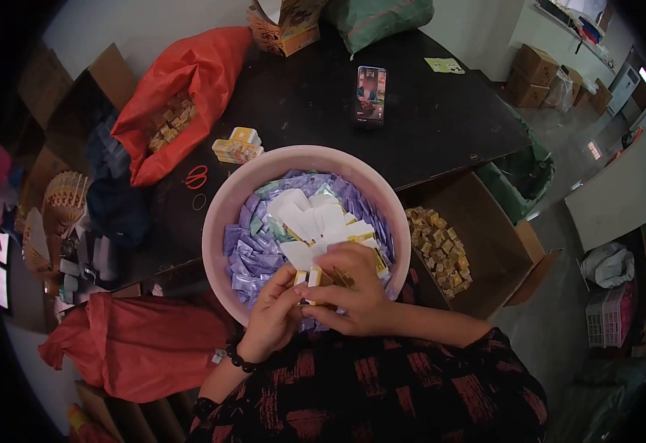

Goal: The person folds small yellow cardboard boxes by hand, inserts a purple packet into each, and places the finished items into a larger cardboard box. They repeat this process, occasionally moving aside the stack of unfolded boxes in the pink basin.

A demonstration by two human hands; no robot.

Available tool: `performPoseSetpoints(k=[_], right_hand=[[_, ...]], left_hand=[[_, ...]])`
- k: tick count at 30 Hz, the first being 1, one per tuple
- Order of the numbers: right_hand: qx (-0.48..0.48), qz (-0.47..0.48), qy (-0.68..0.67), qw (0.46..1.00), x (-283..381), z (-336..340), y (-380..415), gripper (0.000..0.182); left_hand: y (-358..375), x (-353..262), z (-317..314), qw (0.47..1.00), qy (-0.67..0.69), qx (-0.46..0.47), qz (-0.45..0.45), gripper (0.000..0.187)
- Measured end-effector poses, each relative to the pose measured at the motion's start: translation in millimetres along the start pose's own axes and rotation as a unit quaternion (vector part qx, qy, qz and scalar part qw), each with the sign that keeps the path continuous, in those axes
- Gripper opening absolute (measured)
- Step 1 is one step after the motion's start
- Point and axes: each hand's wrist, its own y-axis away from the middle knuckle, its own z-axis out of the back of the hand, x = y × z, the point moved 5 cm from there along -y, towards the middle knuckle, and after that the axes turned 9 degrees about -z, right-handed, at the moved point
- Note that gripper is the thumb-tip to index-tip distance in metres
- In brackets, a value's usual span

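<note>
Close to my body, over the near part of a pink basin (400, 244), both hands meet at a small white-and-yellow carton (314, 277). My left hand (270, 316) pinches it from the left, with the thumb against its side. From the right, the fingers of my right hand (360, 292) close around it and partly hide it. Inside the basin lie many purple sachets (253, 262). On top of them is a loose pile of flat white-and-yellow cartons (304, 214), just beyond my fingers.
On the black table (301, 103) are red scissors (196, 176), bundled cartons (238, 146), a propped phone (369, 96) and a red bag (208, 63) of small boxes. A cardboard box (489, 214) at the right holds many small gold boxes (439, 251).
</note>
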Motion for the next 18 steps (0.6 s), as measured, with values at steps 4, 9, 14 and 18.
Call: performPoseSetpoints(k=[4, 9, 14, 18], right_hand=[[0.042, -0.083, -0.138, 0.986, -20.7, -7.2, 2.8, 0.023], [0.084, -0.048, -0.083, 0.992, -20.2, -6.8, 2.5, 0.026], [0.100, -0.060, -0.149, 0.982, -23.6, -6.5, 0.7, 0.026], [0.065, -0.120, -0.303, 0.943, -29.3, -10.3, 1.6, 0.030]], left_hand=[[-1.7, -1.4, 0.2, 0.999, -0.049, 0.004, 0.002, 0.041], [0.5, -7.1, -14.4, 0.999, 0.041, 0.028, 0.012, 0.046], [-0.4, -8.4, -11.3, 1.000, -0.008, 0.027, 0.000, 0.052], [-2.9, -4.7, -5.9, 0.996, -0.071, 0.026, -0.052, 0.057]])
